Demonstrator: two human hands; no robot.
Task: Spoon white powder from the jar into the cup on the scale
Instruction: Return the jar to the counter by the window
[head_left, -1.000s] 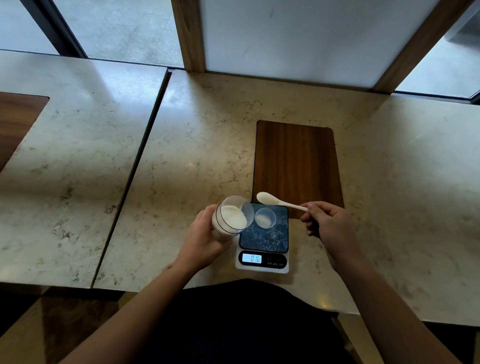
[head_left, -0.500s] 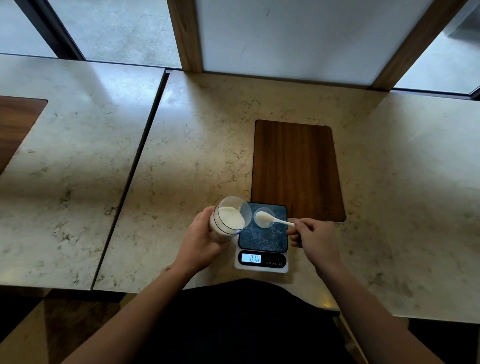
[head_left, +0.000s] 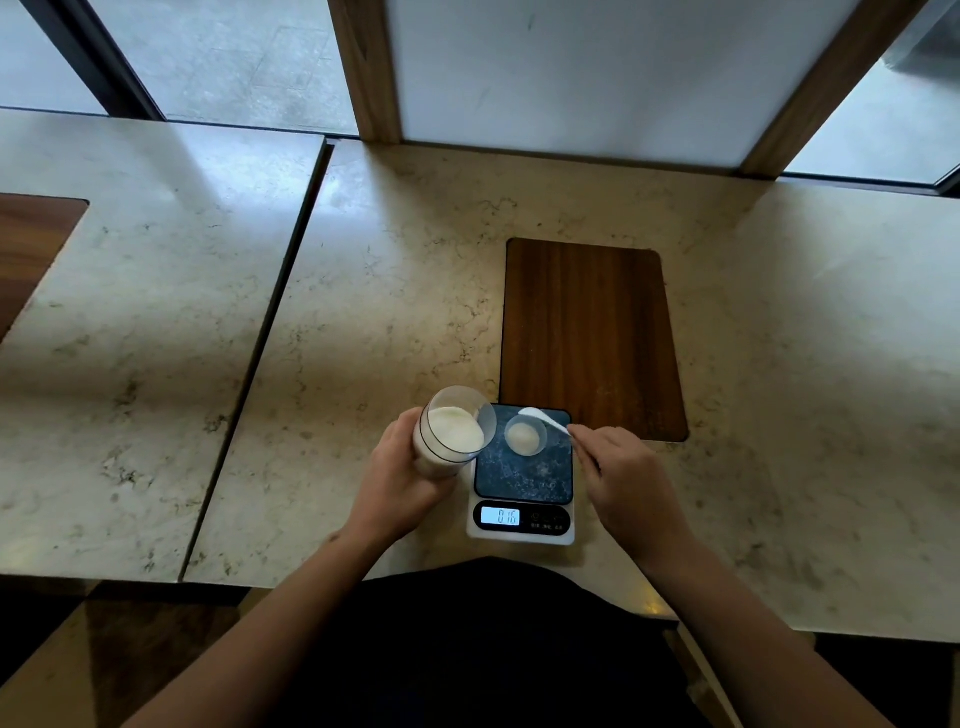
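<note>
A clear jar of white powder is tilted toward the scale, gripped by my left hand. The small kitchen scale has a dark marbled plate and a lit display reading 0.16. On its far half stands a small clear cup with white powder inside. My right hand pinches the handle of a white spoon, whose bowl hovers at the cup's far rim.
A wooden inset panel lies in the marble tabletop just behind the scale. A seam separates this table from another at the left. Window frames rise at the back. The table's near edge is by my body.
My right hand brought the spoon from behind the scale down to the cup; powder now sits in the cup. The jar stays tilted in my left hand. The display still reads 0.16.
</note>
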